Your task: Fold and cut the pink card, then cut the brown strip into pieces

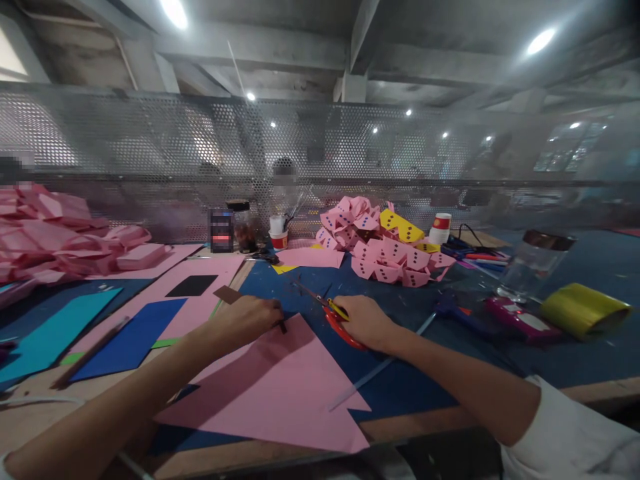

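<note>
My left hand (256,316) is closed on a narrow dark brown strip (228,294), which sticks out behind the hand and shows a short end in front of the fingers. Below it lies a large pink sheet (270,393) with a pointed top and a notched right corner. My right hand (364,321) grips a pair of scissors (345,331) with red and yellow handles. Their blades point left and away, a little apart from the strip. The blue mat (400,387) is under the pink sheet and the scissors.
At left lie blue (135,340) and teal sheets (60,333), a black rectangle (191,286) and a pink heap (65,233). Dotted pink pieces (390,250) are piled ahead. At right are a glue gun (463,317), clear jar (533,267) and yellow roll (585,310). Behind stands a perforated screen (320,147).
</note>
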`<state>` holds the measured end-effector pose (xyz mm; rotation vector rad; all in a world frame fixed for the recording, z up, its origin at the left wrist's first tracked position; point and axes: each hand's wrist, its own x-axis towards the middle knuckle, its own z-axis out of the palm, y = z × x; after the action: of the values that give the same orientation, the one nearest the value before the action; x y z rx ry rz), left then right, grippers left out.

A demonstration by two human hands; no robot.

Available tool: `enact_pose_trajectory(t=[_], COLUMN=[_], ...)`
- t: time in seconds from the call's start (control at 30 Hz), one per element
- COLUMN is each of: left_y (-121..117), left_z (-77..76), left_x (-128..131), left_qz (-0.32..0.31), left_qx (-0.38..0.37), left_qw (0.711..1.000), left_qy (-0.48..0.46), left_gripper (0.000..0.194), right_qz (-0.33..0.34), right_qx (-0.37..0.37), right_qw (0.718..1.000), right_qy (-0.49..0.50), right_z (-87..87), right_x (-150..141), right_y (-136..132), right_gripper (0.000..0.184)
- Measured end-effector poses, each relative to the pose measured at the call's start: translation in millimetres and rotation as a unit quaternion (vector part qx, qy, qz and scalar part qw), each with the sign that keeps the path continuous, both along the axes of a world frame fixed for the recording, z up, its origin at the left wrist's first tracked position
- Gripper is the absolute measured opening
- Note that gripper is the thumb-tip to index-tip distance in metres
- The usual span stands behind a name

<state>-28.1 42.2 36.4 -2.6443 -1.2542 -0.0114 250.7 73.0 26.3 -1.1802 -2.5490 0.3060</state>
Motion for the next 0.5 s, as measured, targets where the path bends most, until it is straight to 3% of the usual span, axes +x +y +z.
enact_pose_trajectory(t=[0.13,0.5], left_y=[-5.7,-2.7], left_z=[-1.7,-10.0], left_x=[3.6,0.3], left_qz=[-0.018,-0.048], left_qx=[0.025,0.077], left_qw=[0.996,0.987], left_qy=[0.082,0.134], left_gripper=[0.023,0.016], right_qz=[-0.006,-0.003], right_qx=[0.001,0.014], right_qw=[1.0,1.0], right_qy=[-0.011,-0.011], right_z=[1.4,0.5], right_x=[-0.6,-0.1], right_y=[-0.9,-0.2], right_gripper=[0.03,0.023])
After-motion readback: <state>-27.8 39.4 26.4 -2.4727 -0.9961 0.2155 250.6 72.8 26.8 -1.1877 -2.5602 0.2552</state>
